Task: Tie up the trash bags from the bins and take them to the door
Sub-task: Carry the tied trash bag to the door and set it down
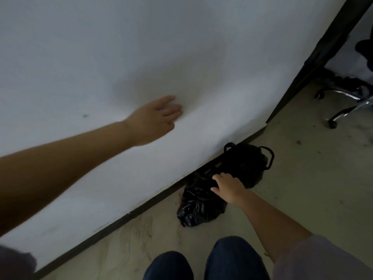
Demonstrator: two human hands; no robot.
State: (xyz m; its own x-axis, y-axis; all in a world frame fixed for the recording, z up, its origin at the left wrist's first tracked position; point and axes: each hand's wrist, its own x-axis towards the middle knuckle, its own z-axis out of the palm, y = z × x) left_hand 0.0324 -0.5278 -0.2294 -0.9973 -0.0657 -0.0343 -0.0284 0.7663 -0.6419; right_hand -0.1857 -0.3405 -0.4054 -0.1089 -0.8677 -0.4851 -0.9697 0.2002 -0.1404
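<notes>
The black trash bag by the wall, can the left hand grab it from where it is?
Probably not right now. The left hand is flat against the white wall, well above the black trash bag on the floor. Nothing blocks the way down, and the right hand is already on it.

Bare forearms run out of short grey sleeves (323,257), and the legs wear dark blue jeans (232,259).
</notes>
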